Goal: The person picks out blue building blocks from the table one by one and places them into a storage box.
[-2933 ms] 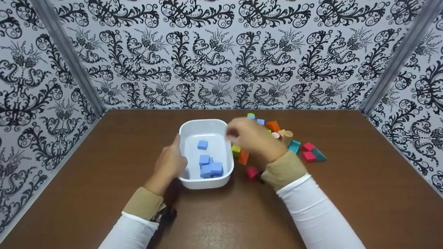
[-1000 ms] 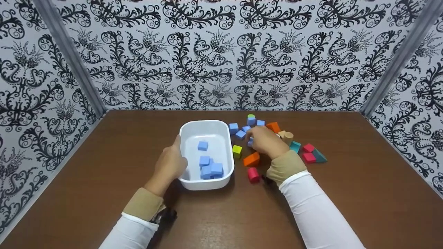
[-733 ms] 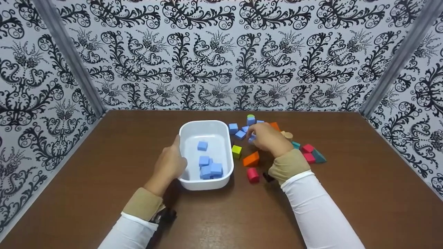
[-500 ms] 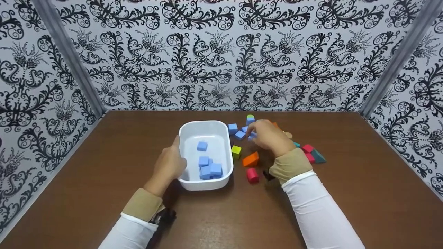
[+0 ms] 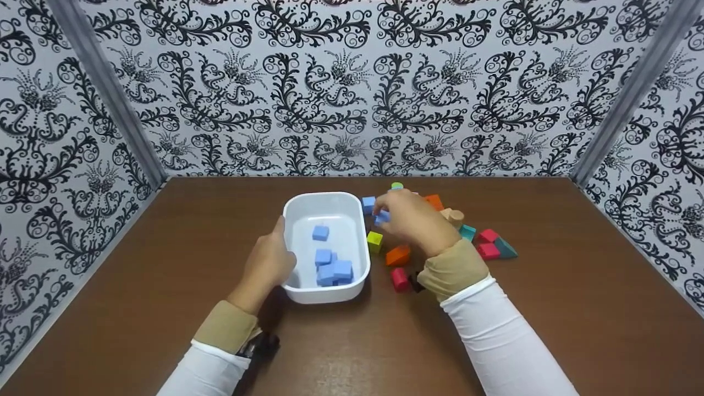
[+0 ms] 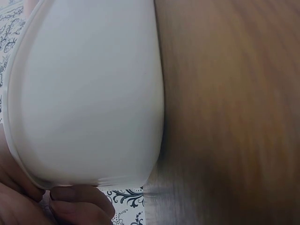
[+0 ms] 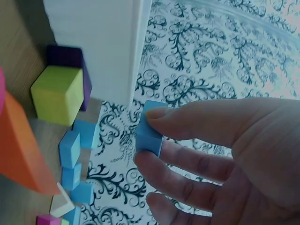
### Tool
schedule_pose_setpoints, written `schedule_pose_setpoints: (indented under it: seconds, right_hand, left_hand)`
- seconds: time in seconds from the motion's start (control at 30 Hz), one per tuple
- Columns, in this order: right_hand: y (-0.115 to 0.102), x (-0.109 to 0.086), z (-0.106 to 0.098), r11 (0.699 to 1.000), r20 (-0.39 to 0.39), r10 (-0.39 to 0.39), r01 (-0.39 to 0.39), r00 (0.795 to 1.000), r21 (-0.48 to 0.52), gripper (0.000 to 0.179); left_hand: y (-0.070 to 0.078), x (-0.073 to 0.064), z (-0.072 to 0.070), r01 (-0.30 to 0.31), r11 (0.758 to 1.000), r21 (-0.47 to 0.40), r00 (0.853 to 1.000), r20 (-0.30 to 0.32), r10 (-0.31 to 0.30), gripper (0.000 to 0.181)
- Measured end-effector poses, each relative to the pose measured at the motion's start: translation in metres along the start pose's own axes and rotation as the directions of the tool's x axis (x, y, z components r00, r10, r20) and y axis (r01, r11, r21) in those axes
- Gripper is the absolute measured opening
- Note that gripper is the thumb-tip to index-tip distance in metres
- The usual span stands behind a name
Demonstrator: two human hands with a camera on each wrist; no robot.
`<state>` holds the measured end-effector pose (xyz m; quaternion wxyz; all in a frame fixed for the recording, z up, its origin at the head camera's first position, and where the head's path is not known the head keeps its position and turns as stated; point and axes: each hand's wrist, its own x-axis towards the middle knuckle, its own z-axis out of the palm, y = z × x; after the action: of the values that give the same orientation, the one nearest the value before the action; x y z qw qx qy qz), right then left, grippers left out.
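Head view: right hand, now nearer the white rectangular tub, pinches a lifted blue cuboid block; left hand grips the tub.

Left sleeve: white, long, smooth, finished with a narrow hem
Right sleeve: white, long, lightly creased across the forearm, hemmed the same way
Left cuff: tan, a wide plain band between hem and wrist
Right cuff: tan, wide, softly wrinkled
Left wrist attachment: black, small, partly glossy, finer detail unclear
Right wrist attachment: black, mostly hidden beneath the cuff
Fingers: bare
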<state>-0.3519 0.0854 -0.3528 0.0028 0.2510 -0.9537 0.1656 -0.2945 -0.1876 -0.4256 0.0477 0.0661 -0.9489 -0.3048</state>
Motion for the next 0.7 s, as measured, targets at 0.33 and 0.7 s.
schedule_pose_setpoints:
  seconds: [0.33,0.7]
  right_hand:
    - [-0.021,-0.002,0.005,0.994,-0.008,-0.089,0.089,0.996,-0.063,0.021]
    - [-0.045,-0.001,0.029,0.948,-0.089,-0.317,0.315,0.944,-0.035,0.021]
  left_hand:
    - [0.001,-0.001,-0.001,0.012,1.0,-0.011,1.0,0.005,-0.012,0.083]
    - [0.001,-0.001,-0.001,0.007,1.0,-0.002,1.0,-0.001,-0.007,0.083]
